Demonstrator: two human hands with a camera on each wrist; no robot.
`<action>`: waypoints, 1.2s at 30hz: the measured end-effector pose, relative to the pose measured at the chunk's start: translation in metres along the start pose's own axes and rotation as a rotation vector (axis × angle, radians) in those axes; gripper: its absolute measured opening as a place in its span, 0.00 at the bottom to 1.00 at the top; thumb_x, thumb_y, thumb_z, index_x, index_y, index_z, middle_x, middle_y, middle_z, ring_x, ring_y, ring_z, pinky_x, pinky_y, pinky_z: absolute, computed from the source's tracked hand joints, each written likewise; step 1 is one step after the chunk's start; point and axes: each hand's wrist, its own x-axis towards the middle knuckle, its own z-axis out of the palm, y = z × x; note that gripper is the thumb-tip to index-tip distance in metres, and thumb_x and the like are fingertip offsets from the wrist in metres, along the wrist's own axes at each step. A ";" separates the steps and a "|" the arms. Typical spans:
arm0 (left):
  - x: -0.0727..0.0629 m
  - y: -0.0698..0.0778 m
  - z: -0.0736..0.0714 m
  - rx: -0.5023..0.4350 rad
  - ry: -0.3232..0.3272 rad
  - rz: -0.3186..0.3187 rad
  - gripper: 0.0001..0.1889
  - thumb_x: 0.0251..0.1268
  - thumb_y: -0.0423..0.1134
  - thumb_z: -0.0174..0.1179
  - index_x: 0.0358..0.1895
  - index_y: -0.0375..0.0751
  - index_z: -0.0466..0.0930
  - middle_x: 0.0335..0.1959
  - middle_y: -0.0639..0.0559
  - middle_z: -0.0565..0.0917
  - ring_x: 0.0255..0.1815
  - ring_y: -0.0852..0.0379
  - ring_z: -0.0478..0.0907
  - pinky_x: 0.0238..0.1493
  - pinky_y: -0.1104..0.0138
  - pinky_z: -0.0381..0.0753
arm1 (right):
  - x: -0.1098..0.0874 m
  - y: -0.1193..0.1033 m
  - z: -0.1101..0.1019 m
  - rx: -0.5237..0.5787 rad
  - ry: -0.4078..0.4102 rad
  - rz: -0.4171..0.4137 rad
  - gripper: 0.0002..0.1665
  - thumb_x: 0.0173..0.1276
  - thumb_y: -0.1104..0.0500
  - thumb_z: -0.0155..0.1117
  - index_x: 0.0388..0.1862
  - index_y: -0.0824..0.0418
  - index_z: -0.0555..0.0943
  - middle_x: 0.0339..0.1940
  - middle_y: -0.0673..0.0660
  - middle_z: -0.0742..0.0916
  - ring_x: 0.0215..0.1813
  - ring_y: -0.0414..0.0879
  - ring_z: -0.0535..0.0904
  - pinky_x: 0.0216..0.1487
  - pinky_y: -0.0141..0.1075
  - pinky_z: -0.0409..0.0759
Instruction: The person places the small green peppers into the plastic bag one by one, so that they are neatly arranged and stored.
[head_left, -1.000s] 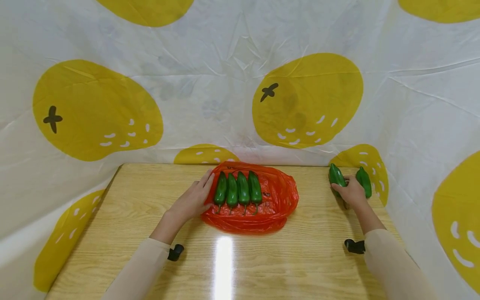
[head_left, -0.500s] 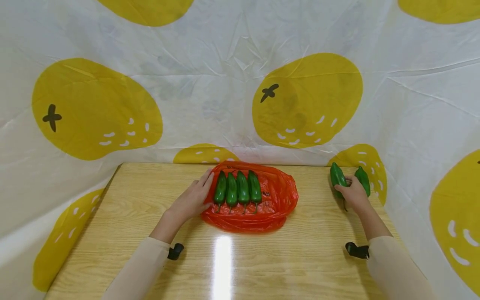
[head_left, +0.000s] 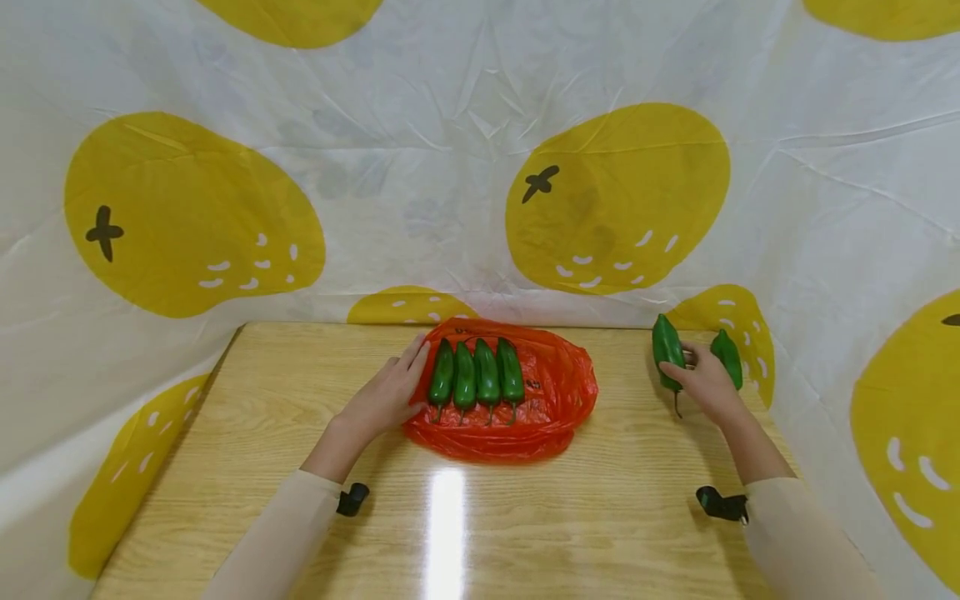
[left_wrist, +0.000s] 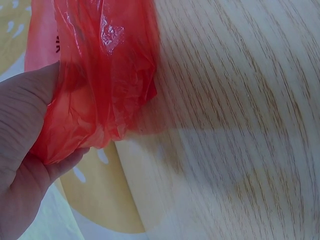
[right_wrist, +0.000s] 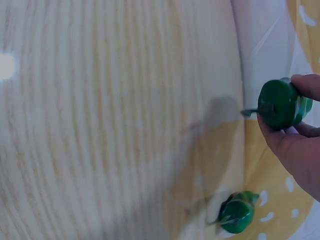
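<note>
My left hand (head_left: 390,390) holds the left side of a thin red plastic bag (head_left: 562,383), thumb and fingers about its wall (left_wrist: 107,75). Inside the spread-out bag several glossy green peppers (head_left: 487,375) lie side by side in a row, stems toward me. At the back right, my right hand (head_left: 708,379) grips another green pepper (head_left: 666,350) between thumb and fingers, its stem pointing down toward me. The right wrist view shows this pepper (right_wrist: 280,102) raised off the table. One more green pepper (head_left: 725,354) lies just right of that hand, its lower part partly hidden by it.
Everything stands on a wood-grain table (head_left: 570,533). A white cloth (head_left: 420,208) with large yellow fruit prints hangs behind and at both sides, close to the table's back edge. Light glares on the tabletop in front of the bag.
My right hand has lifted the pepper it grips and moved it slightly left, away from the one at the far right. My left hand and the bag have stayed in place.
</note>
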 end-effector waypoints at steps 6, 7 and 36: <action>0.001 -0.001 0.001 0.002 0.003 0.008 0.56 0.57 0.42 0.78 0.81 0.27 0.50 0.84 0.35 0.51 0.59 0.34 0.78 0.66 0.51 0.80 | -0.005 -0.021 -0.001 -0.027 0.016 -0.076 0.46 0.82 0.45 0.55 0.80 0.77 0.55 0.67 0.78 0.77 0.60 0.62 0.81 0.46 0.28 0.83; 0.001 -0.001 0.001 0.005 0.005 0.008 0.56 0.57 0.42 0.79 0.81 0.27 0.50 0.84 0.34 0.51 0.59 0.34 0.78 0.65 0.51 0.80 | -0.007 -0.025 -0.002 -0.030 0.019 -0.082 0.45 0.81 0.45 0.56 0.80 0.76 0.56 0.66 0.77 0.78 0.58 0.58 0.83 0.46 0.28 0.83; -0.001 0.003 -0.002 0.007 -0.044 -0.017 0.56 0.60 0.43 0.76 0.82 0.28 0.47 0.86 0.36 0.46 0.63 0.33 0.76 0.67 0.50 0.78 | -0.005 -0.108 0.014 -0.069 -0.076 -0.226 0.43 0.77 0.43 0.63 0.77 0.70 0.66 0.65 0.72 0.81 0.67 0.68 0.78 0.59 0.55 0.85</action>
